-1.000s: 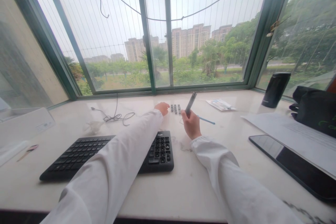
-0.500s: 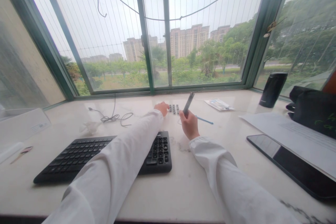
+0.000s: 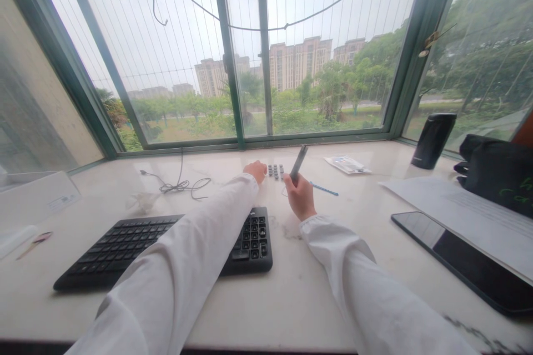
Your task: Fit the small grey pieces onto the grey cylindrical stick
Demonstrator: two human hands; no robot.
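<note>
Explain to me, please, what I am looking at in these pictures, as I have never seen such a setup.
There is no machine here: these are a person's own two bare hands, seen by a camera worn on the head that looks forward and down. The right hand grips a slim dark tool, its upper end pointing up. The left hand is beside some small pieces set out in rows; whether it holds anything is too small to tell. On the pale tabletop lie a black keyboard, partly hidden by the left sleeve, a thin blue stick, a cable and a phone.
</note>
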